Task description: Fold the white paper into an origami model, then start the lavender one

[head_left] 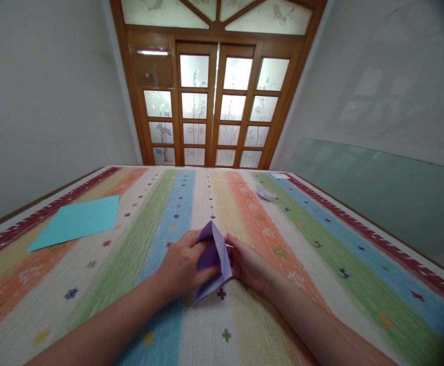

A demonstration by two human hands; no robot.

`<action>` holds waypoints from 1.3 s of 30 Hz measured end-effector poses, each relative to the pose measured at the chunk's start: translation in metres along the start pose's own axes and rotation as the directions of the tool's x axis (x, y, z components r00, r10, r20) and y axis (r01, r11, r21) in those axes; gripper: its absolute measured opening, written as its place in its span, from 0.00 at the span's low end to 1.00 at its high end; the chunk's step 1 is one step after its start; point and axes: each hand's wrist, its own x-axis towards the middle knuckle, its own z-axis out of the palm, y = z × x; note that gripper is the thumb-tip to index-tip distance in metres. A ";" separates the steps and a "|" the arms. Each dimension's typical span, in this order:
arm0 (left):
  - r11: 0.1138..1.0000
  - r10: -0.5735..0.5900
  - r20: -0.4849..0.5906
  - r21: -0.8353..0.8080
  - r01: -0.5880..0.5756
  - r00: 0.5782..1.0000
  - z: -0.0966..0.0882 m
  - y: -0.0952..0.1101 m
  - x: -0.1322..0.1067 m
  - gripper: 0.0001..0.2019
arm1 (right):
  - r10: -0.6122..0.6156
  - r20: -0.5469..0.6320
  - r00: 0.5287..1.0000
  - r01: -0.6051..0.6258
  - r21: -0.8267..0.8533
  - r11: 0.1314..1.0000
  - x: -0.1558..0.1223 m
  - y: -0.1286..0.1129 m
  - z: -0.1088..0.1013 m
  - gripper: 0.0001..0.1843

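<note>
A folded piece of purple paper (224, 259) stands tilted above the striped cloth at the middle of the table, its folds spread into a pocket. My left hand (186, 262) grips it from the left, with the thumb and some fingers inside the opening. On the other side, my right hand (247, 262) holds the paper's right edge, its fingers partly hidden behind the fold. Farther back on the right lies a small white folded paper boat (265, 193). A flat sheet of turquoise paper (79, 221) rests to the left.
The table (126, 264) wears a cloth with coloured stripes and small printed figures. A small white piece (280, 176) lies near its far right corner. Beyond the far edge stand wooden doors (214, 107) with frosted panes. Walls (46, 101) rise on both sides.
</note>
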 end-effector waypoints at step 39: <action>0.571 -0.369 0.421 -0.600 0.560 0.829 0.017 -0.025 0.003 0.14 | -0.333 0.022 0.943 0.297 -0.511 0.807 -0.016 -0.003 0.008 0.25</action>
